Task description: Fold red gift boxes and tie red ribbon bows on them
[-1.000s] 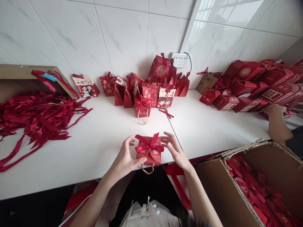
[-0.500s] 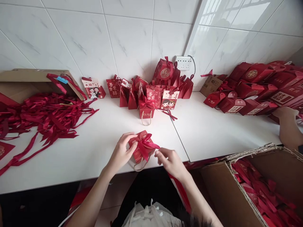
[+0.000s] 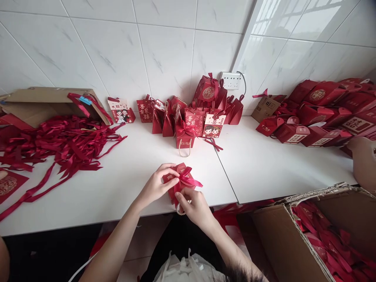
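Note:
A small red gift box [image 3: 182,166] with gold print lies near the table's front edge, a shiny red ribbon bow [image 3: 191,181] tied on its top. My left hand [image 3: 160,183] rests over the box's left side, thumb and forefinger pinching at the bow's knot. Close to the front of the box, my right hand [image 3: 195,205] has its fingers pinched on a hanging ribbon tail [image 3: 177,188]. A twisted cord handle [image 3: 180,212] shows partly below that hand; the rest of it is hidden.
Finished-looking red boxes [image 3: 189,121] stand against the wall. Loose red ribbons [image 3: 67,145] are heaped at left beside an opened carton [image 3: 53,96]. Many red boxes [image 3: 319,113] are stacked at right, near another person's hand [image 3: 362,156]. A cardboard carton [image 3: 273,227] holds red pieces below.
My right hand has moved left from the bow's right end to the ribbon tail at the box's front. My left hand stays at the bow. The view has shifted slightly.

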Tool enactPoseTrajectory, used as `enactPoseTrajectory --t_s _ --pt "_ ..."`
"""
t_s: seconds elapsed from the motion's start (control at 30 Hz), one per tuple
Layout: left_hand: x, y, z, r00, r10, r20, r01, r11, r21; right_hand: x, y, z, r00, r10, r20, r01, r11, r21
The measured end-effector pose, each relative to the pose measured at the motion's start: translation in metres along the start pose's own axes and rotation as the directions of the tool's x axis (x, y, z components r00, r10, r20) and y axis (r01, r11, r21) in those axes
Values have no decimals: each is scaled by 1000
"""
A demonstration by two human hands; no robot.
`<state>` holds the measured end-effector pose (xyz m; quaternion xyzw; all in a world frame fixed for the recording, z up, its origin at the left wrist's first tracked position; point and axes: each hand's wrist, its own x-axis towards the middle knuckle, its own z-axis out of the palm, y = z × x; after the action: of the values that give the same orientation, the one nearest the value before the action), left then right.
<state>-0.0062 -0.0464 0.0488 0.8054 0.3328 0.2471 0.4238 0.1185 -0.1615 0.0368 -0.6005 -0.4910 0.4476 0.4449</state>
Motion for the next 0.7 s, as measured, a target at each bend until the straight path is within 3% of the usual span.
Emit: enactPoseTrajectory --t_s 0.1,0.4,0.7 --pt "0 -1 3 998 -56 -16 55 997 -57 1 1 0 999 -40 13 41 999 -4" --pt "2 -7 5 998 -56 12 56 998 -30 3 5 -8 993 -29 114 27 999 17" --pt "5 -13 -11 988 39 151 -37 999 -19 1 2 -20 994 -2 109 6 999 -40"
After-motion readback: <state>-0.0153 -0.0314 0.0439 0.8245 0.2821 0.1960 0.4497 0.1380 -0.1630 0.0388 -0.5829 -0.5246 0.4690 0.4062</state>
